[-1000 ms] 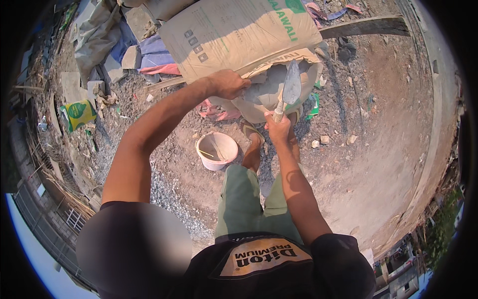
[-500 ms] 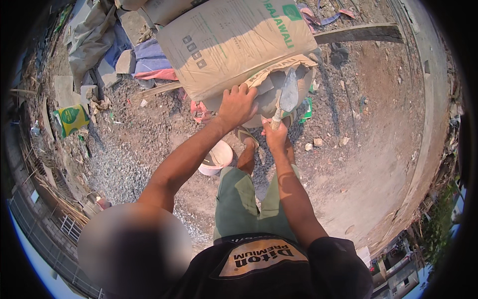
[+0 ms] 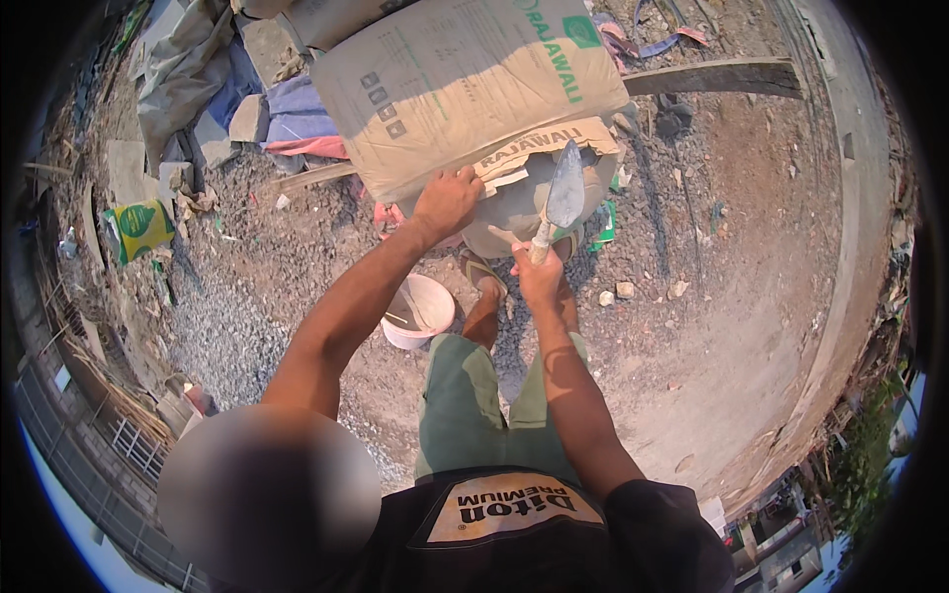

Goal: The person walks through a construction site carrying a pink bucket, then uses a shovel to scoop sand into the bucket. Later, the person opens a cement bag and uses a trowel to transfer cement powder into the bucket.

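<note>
Under the head camera, the right hand (image 3: 539, 275) grips a trowel (image 3: 566, 191), its blade over the torn end of a paper sack (image 3: 465, 104). The left hand (image 3: 447, 208) curls at the ripped edge; whether it pinches, I cannot tell. Tugging could widen the tear, spilling contents; a careless blade might snag paper.

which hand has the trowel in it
The right hand, closed around the handle of the trowel. The left hand shows no tool and is at the torn edge of the sack.
</note>
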`<state>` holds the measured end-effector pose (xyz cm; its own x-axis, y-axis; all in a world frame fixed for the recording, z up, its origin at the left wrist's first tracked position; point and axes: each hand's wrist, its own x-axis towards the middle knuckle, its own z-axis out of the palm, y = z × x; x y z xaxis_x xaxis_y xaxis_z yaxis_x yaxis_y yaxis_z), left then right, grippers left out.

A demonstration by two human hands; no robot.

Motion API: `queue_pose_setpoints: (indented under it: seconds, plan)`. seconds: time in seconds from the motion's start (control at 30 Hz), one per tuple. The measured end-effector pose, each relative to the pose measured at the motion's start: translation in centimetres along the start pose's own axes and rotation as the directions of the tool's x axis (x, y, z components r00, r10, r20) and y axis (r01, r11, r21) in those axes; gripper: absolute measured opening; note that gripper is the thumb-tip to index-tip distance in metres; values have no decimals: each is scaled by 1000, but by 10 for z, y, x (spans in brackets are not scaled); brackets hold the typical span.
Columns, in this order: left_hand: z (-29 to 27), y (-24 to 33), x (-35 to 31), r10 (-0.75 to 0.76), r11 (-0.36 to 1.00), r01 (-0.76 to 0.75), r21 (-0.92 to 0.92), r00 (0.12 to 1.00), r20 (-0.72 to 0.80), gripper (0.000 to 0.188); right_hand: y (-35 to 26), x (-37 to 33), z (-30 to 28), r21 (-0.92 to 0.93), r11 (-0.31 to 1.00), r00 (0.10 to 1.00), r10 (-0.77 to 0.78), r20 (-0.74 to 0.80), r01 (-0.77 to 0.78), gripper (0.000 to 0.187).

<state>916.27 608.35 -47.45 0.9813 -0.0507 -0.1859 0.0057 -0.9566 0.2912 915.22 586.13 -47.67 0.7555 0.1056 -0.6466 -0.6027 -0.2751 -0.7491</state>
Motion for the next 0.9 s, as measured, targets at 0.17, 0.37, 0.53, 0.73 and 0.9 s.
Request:
queue_pose_setpoints:
  seconds: [0.17,0.37,0.53,0.73,0.9]
  plan:
    - [-31,-61,50,-83,979,106,-176,988,133,12,12,-1,-17,-19,1000,1000,-1,26,1,14]
    - [-24,-104,93,-262,896,366,-253,893,365,15,19,1,-27,-7,1000,998,0,64,0,18]
    - [-9,-125,76,-350,894,396,-211,909,225,23,7,-2,-27,59,992,972,97,213,-112,19]
    - [-56,-43,24,-334,923,296,-246,934,-130,56,-60,13,-99,-419,760,854,-342,392,496,21]
    - [-52,27,-28,-516,840,371,-395,772,-371,59,-105,6,-154,-481,768,899,-284,334,422,31]
